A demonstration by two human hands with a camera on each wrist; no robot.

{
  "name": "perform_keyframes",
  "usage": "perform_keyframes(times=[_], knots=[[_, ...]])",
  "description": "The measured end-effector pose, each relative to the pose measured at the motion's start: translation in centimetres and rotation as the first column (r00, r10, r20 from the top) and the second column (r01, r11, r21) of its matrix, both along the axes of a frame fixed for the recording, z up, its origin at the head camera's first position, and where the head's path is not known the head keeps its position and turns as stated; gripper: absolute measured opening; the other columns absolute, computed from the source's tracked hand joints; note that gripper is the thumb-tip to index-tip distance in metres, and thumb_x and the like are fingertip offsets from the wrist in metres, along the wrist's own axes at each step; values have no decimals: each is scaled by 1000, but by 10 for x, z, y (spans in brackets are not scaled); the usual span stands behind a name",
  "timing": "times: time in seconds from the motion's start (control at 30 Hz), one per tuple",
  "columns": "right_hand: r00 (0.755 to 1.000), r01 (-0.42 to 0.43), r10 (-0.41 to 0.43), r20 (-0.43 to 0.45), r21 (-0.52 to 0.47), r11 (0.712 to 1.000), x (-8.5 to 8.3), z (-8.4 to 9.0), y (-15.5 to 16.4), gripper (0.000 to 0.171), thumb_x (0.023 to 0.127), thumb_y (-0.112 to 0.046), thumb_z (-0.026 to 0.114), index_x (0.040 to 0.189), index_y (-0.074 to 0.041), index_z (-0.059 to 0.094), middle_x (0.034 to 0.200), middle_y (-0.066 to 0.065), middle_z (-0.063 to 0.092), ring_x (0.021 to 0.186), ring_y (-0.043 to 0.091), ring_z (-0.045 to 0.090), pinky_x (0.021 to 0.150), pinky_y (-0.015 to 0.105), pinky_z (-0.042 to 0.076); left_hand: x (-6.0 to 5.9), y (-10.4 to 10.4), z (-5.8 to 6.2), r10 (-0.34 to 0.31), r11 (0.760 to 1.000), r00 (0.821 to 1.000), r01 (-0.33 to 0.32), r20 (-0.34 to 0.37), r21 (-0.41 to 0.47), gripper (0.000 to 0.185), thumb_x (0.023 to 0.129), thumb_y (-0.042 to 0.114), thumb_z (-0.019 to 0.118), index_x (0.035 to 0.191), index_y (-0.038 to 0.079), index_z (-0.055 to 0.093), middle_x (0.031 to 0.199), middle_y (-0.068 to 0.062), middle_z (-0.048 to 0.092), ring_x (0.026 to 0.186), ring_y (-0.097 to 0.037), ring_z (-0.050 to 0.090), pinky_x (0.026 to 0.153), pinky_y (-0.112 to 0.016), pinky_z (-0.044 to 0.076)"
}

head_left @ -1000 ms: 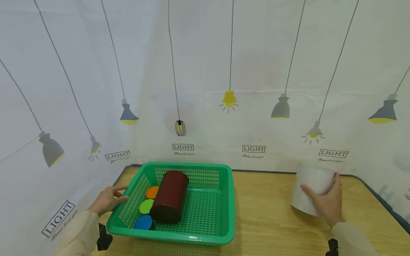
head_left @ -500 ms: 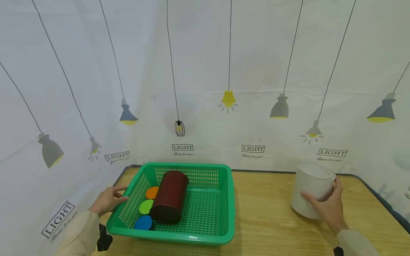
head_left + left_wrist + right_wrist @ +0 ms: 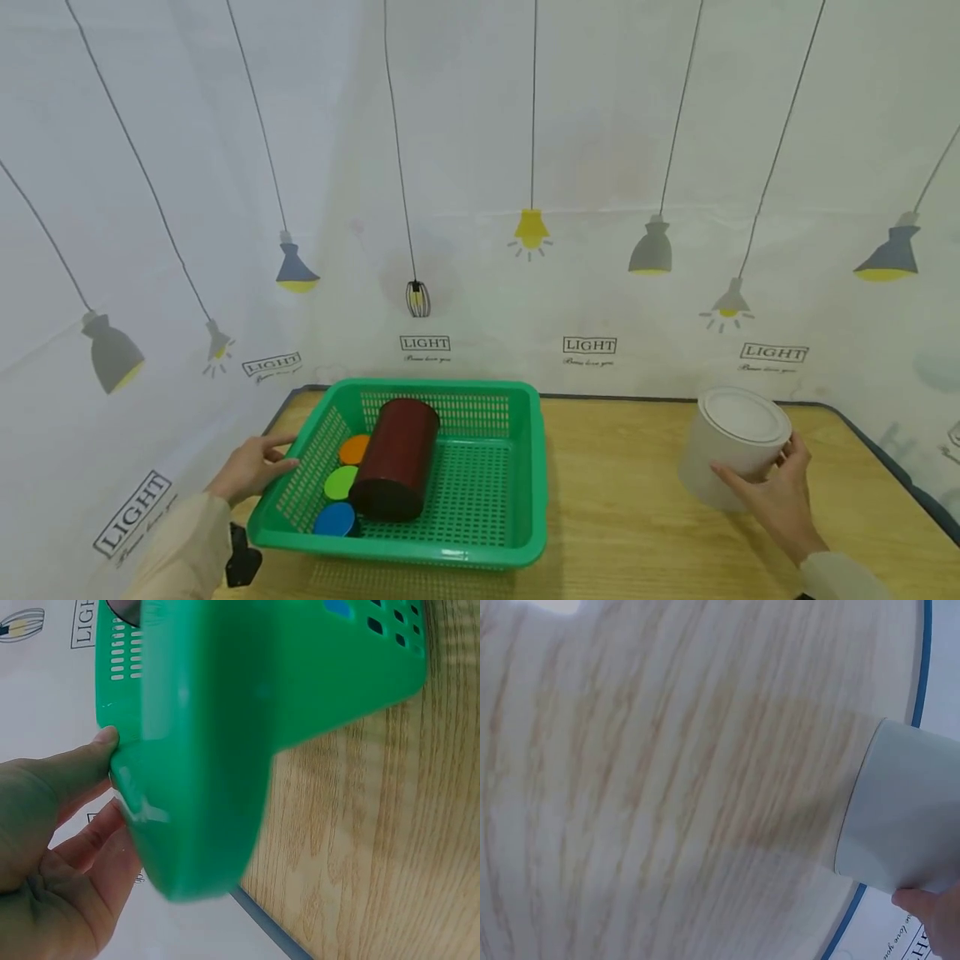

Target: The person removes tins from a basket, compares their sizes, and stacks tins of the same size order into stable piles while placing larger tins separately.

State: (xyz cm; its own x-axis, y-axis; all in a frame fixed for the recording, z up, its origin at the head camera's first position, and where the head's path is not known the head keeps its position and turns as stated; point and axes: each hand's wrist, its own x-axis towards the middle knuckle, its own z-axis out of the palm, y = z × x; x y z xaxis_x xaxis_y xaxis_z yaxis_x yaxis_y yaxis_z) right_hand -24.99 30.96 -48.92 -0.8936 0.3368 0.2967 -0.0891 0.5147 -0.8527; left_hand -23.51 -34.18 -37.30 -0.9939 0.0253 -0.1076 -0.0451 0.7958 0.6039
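Observation:
A green plastic basket [image 3: 529,467] stands on the left of the table. My left hand [image 3: 252,467] pinches its left rim; in the left wrist view the thumb [image 3: 107,736] is on the rim and the fingers are below it. Inside lies a dark red cylindrical canister [image 3: 399,454] on its side. Beside it are an orange [image 3: 354,449], a green [image 3: 341,482] and a blue round lid-like piece [image 3: 335,519]. At the right, my right hand [image 3: 776,492] grips a white cylindrical canister [image 3: 720,458], tilted, its round end facing up. The far fingers are mostly hidden behind it.
The wood-grain table [image 3: 615,500] has a dark edge strip [image 3: 607,397] along the back. Behind it hangs a white cloth [image 3: 480,167] printed with lamps and "LIGHT". Bare wood lies between basket and white canister.
The white canister has tilted in my right hand so that its round end has come into view; the hand has turned with it. My left hand stays on the basket rim.

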Motion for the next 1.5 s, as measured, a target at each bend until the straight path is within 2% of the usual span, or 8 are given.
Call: perform_keyframes(times=[0.17, 0.4, 0.47, 0.57, 0.63, 0.8, 0.97, 1.5], knots=[[999, -33, 33, 28, 6, 999, 1, -12, 22, 115, 72, -31, 73, 136, -29, -23, 142, 24, -3, 121, 51, 17, 79, 63, 34, -2, 3, -2, 11, 1000, 1000, -11, 18, -2, 49, 84, 13, 60, 125, -10, 43, 94, -22, 56, 79, -25, 53, 65, -38, 47], [984, -148, 143, 104, 50, 988, 29, 34, 33, 110, 81, -25, 65, 132, -24, -32, 139, 24, -23, 123, 52, 3, 80, 54, 40, -1, 3, 0, 21, 1000, 1000, -21, -5, -11, 50, 84, 14, 60, 125, -10, 43, 96, -23, 56, 81, -27, 54, 66, -39, 47], [991, -122, 115, 70, 114, 986, 30, 42, 36, 109, 80, -25, 66, 135, -24, -28, 141, 22, -19, 125, 48, 6, 81, 43, 45, 1, 1, 0, 26, 1000, 1000, -26, -3, -5, 50, 84, 13, 60, 125, -10, 43, 96, -23, 56, 79, -26, 54, 65, -38, 47], [996, -86, 91, -23, 152, 985, 29, 53, 39, 108, 78, -21, 68, 138, -26, -21, 144, 20, -11, 125, 47, 10, 82, 51, 40, 1, -2, 0, 29, 1000, 999, -29, 18, 8, 51, 84, 14, 60, 125, -11, 42, 95, -22, 56, 78, -24, 54, 64, -37, 47], [996, -34, 50, -74, 203, 979, 26, 60, 38, 104, 78, -22, 68, 140, -28, -15, 146, 14, -3, 128, 38, 14, 87, 31, 42, 1, -3, -1, 32, 999, 999, -32, 27, 7, 51, 84, 14, 60, 125, -10, 42, 94, -22, 56, 78, -24, 54, 64, -37, 47], [986, -53, 81, -148, 186, 981, 34, 101, 4, 85, 82, -19, 64, 142, -28, 6, 141, 7, 19, 120, 3, 30, 74, 1, 33, 1, -3, -2, 25, 1000, 1000, -25, 3, -11, 50, 84, 14, 60, 125, -10, 43, 94, -21, 56, 79, -25, 53, 65, -39, 47], [967, -177, 193, -168, 104, 979, 46, 139, -52, 65, 84, -14, 61, 139, -17, 26, 125, 8, 34, 95, -14, 40, 69, 3, 39, 0, -2, -2, 17, 1000, 1000, -17, 5, -16, 51, 84, 15, 60, 125, -10, 42, 94, -21, 57, 79, -25, 55, 66, -40, 47], [796, -584, 605, 23, -236, 777, 10, 167, -170, 57, 87, -20, 58, 133, -2, 30, 128, 20, 37, 111, 31, 46, 80, 27, 46, 0, -2, -5, -10, 999, 999, 9, -43, -37, 49, 84, 15, 59, 124, -11, 44, 95, -25, 57, 81, -29, 56, 68, -43, 47]])
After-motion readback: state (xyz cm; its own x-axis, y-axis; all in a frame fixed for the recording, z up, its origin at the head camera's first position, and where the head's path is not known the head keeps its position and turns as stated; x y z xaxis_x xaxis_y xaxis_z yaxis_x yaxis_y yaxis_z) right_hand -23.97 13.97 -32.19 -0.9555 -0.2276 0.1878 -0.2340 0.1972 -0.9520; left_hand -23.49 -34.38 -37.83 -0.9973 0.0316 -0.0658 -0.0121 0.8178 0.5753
